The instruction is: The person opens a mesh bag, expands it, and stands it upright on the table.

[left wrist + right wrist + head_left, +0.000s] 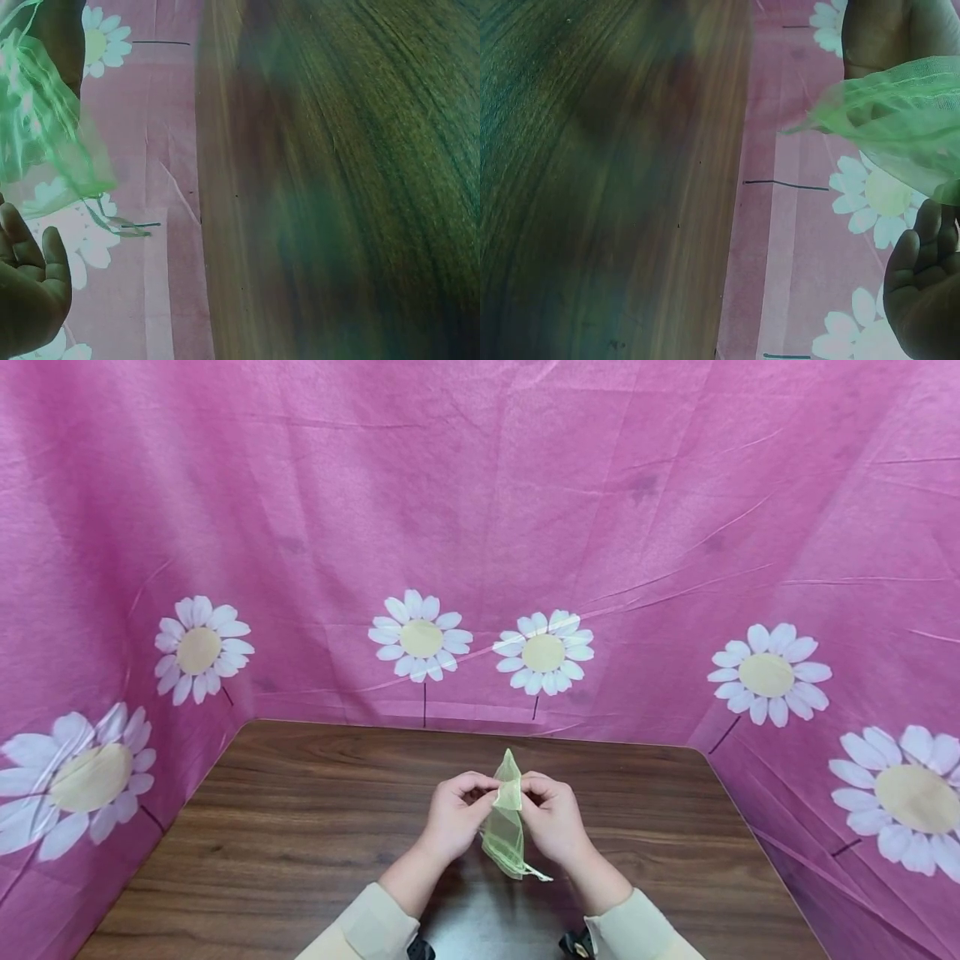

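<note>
A sheer light-green drawstring pouch [504,839] hangs between both hands, above the table. My left hand [454,817] pinches its left side between thumb and index finger. On the other side my right hand [553,817] pinches it the same way. A pointed tip of the fabric stands up above the fingers, and a pale drawstring [537,872] dangles from the lower end. In the left wrist view the pouch [52,127] is see-through and creased, with loose cord ends. The right wrist view has the pouch [900,112] stretching in from the right edge.
The dark wood-grain table [300,827] lies under the hands. Behind it and at both sides hangs a pink cloth [480,485] printed with white daisies. Black straps [576,943] show at the wrists by the pale sleeves.
</note>
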The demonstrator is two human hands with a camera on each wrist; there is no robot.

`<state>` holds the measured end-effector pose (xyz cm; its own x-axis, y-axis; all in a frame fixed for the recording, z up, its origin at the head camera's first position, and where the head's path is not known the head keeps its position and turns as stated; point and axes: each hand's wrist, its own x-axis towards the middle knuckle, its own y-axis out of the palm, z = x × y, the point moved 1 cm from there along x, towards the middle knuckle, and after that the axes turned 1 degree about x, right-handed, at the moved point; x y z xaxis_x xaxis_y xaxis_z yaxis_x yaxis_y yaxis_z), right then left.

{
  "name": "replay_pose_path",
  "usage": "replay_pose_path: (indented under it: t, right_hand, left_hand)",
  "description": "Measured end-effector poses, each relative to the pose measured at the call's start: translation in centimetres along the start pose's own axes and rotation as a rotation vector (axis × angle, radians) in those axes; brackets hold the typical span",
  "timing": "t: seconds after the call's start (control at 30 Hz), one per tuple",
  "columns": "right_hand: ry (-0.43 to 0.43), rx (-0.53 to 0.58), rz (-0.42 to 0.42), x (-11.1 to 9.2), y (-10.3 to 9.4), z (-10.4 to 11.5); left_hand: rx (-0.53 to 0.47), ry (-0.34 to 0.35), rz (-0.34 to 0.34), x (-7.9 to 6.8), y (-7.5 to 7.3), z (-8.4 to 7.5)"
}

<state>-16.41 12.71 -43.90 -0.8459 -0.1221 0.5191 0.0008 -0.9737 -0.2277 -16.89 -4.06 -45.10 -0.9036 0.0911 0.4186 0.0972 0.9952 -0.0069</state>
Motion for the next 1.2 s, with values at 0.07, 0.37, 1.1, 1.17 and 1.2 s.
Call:
replay_pose_path:
  t: [0.07, 0.37, 1.1, 1.17, 1.2]
  right_hand:
    - [-0.018, -0.004, 0.01, 0.0, 0.0, 0.0]
    - [-0.063, -0.047, 0.037, -0.1, -0.5, 0.0]
    - [-0.046, -0.091, 0.139, -0.4, -3.0, -0.6]
    - [-0.042, -0.107, 0.138, -0.5, -3.1, -0.8]
    - [-0.039, -0.115, 0.136, -0.5, -3.2, -0.8]
  left_hand:
    - [0.026, 0.0, 0.0, 0.0, 0.0, 0.0]
    - [0.057, -0.059, 0.05, 0.1, -0.9, -0.2]
    - [0.148, -0.042, 0.017, -0.3, -4.0, 0.1]
    - [0.15, -0.038, 0.011, -0.4, -4.1, 0.2]
    - [0.147, -0.033, 0.007, -0.4, -4.1, 0.2]
